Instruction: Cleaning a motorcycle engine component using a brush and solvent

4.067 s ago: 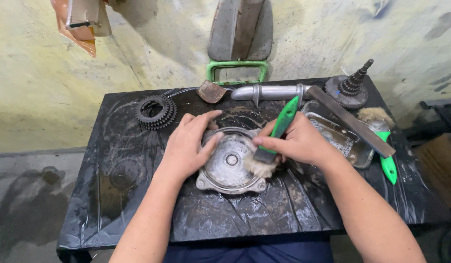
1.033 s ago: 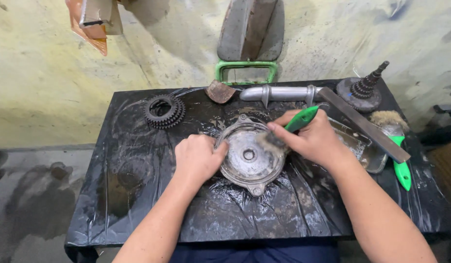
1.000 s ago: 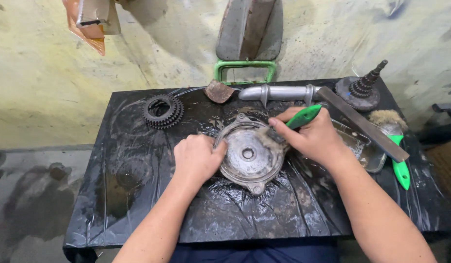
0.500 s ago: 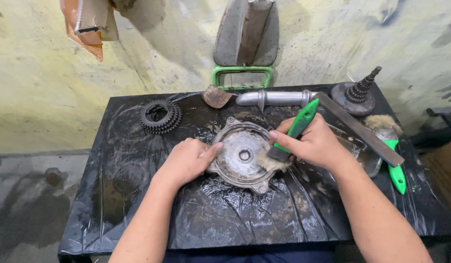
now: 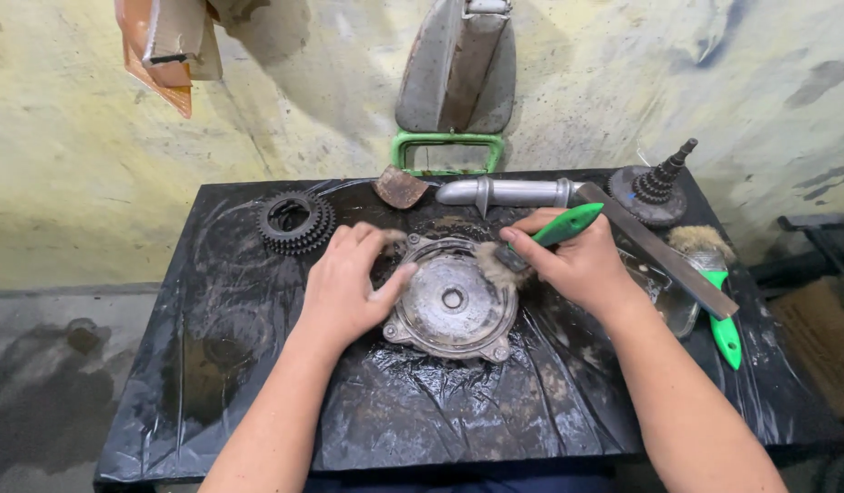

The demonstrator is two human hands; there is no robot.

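Greasy black plastic sheeting covers the table, so the round metal cover could be pushed sideways if it is brushed hard while steadied only at its left rim. The cover lies at the table's middle, dull grey, grimy, with a central hub and bolt lugs. It is pressed by the spread fingers of the left hand; the green-handled brush is pinched by the right hand, bristles on the cover's upper right edge.
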